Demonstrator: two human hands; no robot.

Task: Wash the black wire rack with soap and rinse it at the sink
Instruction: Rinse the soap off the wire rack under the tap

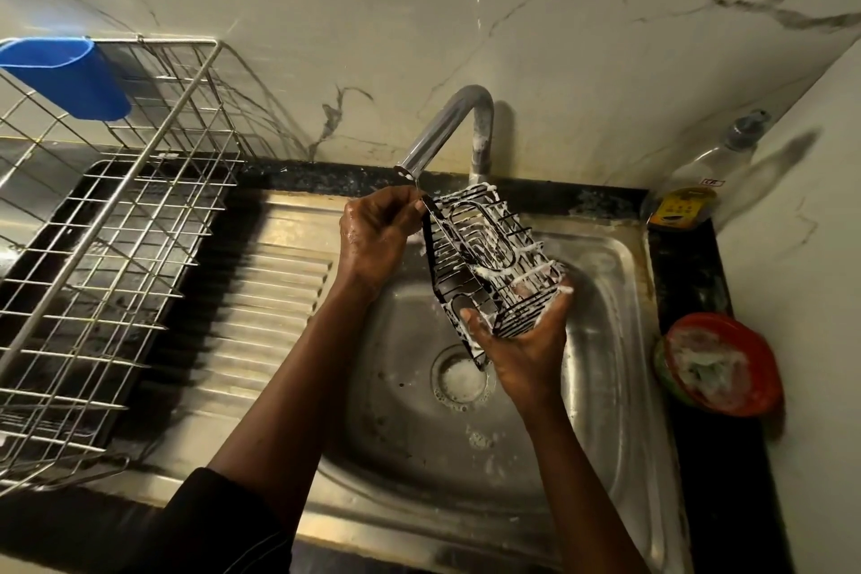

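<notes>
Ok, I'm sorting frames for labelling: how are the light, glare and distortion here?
Head view: dim, warm light; wide-angle bending curves the dish drainer; glare streaks the steel sink and faucet; the pump bottle throws a hard shadow on the right wall; the foamy black wire rack, left hand and right hand look fairly sharp.

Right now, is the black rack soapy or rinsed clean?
Soapy. White foam clings all over the black wire rack.

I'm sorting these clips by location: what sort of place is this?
Most likely a home kitchen: a steel sink with a ridged drainboard, a tap over it, and a wire dish drainer beside it.
</notes>
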